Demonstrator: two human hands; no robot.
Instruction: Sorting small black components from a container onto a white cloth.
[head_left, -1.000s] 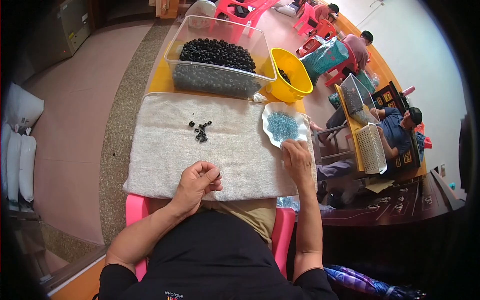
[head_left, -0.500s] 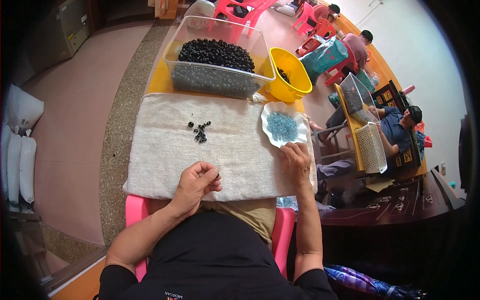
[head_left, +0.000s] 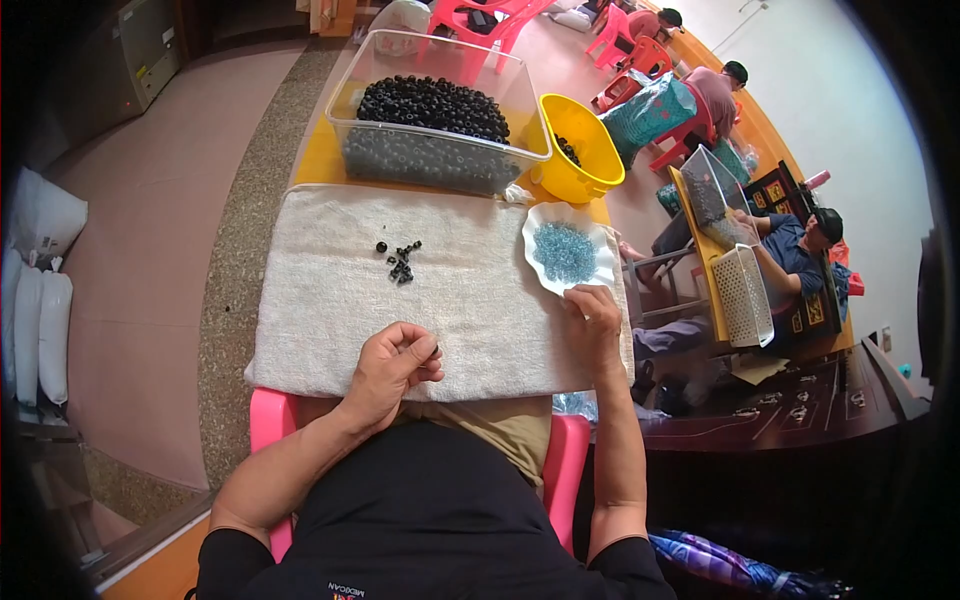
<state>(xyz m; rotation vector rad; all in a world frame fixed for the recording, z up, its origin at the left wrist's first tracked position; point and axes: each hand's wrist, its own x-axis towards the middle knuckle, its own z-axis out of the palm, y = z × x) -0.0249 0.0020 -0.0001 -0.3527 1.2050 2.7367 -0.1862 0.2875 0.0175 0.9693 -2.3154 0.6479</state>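
Observation:
My left hand (head_left: 397,368) is closed over the front of the white towel (head_left: 330,330), thumb against fingers. A dark bit, seemingly a black bead (head_left: 437,351), peeks out at its fingertips. At the near rim of a white scalloped dish (head_left: 535,222), my right hand (head_left: 597,322) has its fingers bent and pressed together. What they hold, if anything, is hidden. Small clear blue beads (head_left: 565,252) are heaped in that dish. Farther left on the towel lies a loose group of black beads (head_left: 402,268), with one rounder black bead (head_left: 382,247) beside it.
Behind the towel stands a clear plastic bin (head_left: 440,185) of black beads; a yellow basket (head_left: 585,180) with some dark beads is to its right. At the right, a person (head_left: 795,250) works at another table by a white perforated basket (head_left: 748,297). White sacks (head_left: 45,320) stand far left.
My right hand has shifted very slightly right at the dish's near rim. My left hand and the beads on the towel stay in place.

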